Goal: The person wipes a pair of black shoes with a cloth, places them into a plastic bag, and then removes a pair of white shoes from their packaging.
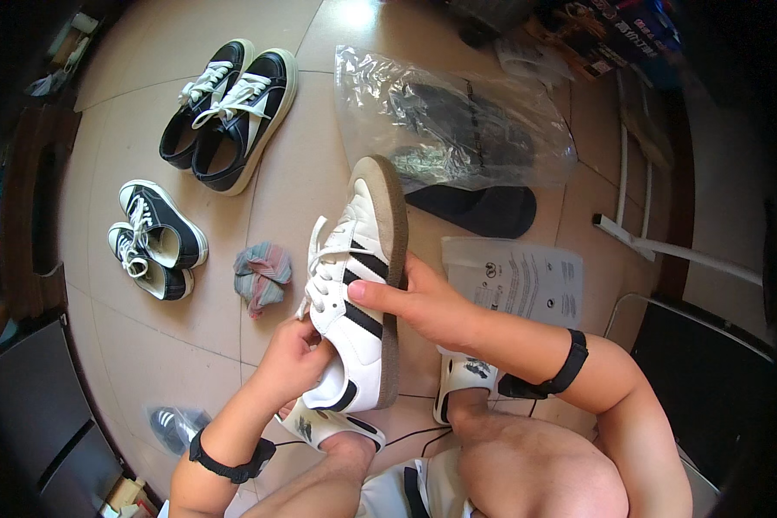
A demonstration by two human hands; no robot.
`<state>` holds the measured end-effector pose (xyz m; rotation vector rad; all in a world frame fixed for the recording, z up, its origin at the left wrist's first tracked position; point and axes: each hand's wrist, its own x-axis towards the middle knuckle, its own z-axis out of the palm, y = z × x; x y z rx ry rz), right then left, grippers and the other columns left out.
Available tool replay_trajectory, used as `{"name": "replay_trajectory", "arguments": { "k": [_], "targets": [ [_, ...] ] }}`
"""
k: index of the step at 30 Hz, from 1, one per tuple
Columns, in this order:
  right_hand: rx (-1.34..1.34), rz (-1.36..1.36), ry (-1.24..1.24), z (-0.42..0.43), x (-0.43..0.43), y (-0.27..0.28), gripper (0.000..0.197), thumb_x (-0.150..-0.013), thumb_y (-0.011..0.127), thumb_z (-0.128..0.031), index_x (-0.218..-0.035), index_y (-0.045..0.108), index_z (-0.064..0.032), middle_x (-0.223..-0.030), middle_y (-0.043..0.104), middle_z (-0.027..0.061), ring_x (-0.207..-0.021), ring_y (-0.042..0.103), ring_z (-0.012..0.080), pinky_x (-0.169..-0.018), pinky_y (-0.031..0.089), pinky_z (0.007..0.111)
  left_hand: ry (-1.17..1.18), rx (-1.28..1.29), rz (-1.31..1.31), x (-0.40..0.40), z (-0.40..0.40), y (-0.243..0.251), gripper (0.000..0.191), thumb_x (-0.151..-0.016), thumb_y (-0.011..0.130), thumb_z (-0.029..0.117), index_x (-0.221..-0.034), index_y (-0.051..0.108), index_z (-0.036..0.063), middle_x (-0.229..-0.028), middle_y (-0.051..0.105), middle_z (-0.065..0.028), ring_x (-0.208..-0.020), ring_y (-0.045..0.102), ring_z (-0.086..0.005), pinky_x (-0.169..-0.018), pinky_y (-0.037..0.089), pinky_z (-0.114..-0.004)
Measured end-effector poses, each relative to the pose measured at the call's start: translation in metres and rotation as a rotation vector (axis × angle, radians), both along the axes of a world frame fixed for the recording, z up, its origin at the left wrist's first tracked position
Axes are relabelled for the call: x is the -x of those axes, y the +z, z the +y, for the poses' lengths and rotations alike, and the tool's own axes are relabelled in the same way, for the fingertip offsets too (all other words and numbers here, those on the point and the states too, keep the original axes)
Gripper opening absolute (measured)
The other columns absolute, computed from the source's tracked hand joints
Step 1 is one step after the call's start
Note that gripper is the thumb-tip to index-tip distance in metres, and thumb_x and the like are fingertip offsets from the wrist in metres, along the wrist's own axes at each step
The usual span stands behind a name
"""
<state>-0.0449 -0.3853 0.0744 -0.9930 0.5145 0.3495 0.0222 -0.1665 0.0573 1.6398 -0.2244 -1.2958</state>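
Note:
A white sneaker with black stripes and a brown gum sole [362,324] is held up before me, toe pointing away. My right hand [414,301] grips it at the sole side, with the thumb on the stripes. At the shoe's opening is my left hand [298,359], its fingertips hidden behind the tongue and collar, so its hold is unclear. White laces [324,259] hang loosely over the front. A crumpled striped cloth [262,275] lies on the floor left of the shoe. Beyond the right hand rests a dark insole [482,210], partly under a clear plastic bag [453,123].
Black sneakers with white laces [246,123] and smaller dark canvas sneakers [158,239] stand at left. A printed translucent bag [518,278] lies at right, near a white metal frame [680,249]. A wrapped item [175,427] sits at lower left. My feet wear white slippers [469,375].

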Motion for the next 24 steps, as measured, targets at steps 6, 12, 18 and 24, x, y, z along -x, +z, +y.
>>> {"name": "replay_trajectory", "arguments": {
  "k": [6, 12, 18, 24],
  "targets": [
    [-0.185, -0.005, -0.075, 0.002, 0.011, -0.017, 0.068, -0.096, 0.066, -0.038, -0.144, 0.041, 0.0036, -0.135, 0.055, 0.0123, -0.125, 0.051, 0.0199, -0.109, 0.04, 0.034, 0.154, 0.058, 0.159, 0.001, -0.002, -0.002, 0.028, -0.096, 0.058, 0.002, -0.123, 0.063, -0.0027, -0.113, 0.071, -0.0079, -0.104, 0.064, -0.0133, -0.091, 0.051, -0.029],
    [0.014, -0.009, -0.121, 0.003, 0.009, -0.013, 0.081, -0.093, 0.069, -0.037, -0.149, 0.028, 0.0051, -0.137, 0.053, 0.0157, -0.126, 0.05, 0.0199, -0.109, 0.04, 0.033, 0.125, 0.052, 0.017, 0.01, -0.005, 0.0, 0.028, -0.096, 0.055, 0.001, -0.123, 0.063, -0.0028, -0.113, 0.071, -0.0084, -0.104, 0.064, -0.0143, -0.091, 0.051, -0.03],
    [0.041, -0.054, -0.151, 0.005, 0.012, -0.014, 0.083, -0.092, 0.072, -0.031, -0.149, 0.026, 0.0064, -0.133, 0.054, 0.0185, -0.119, 0.057, 0.0217, -0.102, 0.046, 0.032, 0.018, 0.036, -0.029, 0.011, 0.002, -0.005, 0.03, -0.095, 0.057, 0.0, -0.124, 0.062, -0.0022, -0.116, 0.07, -0.0083, -0.105, 0.065, -0.0156, -0.091, 0.052, -0.031],
    [0.008, -0.031, -0.152, 0.007, 0.01, -0.013, 0.088, -0.091, 0.074, -0.031, -0.151, 0.023, 0.0066, -0.135, 0.053, 0.0214, -0.124, 0.055, 0.024, -0.106, 0.044, 0.035, -0.001, 0.082, -0.136, 0.013, 0.003, -0.004, 0.029, -0.096, 0.058, 0.001, -0.124, 0.062, -0.002, -0.117, 0.07, -0.0081, -0.106, 0.066, -0.0161, -0.091, 0.053, -0.032]
  ]
}}
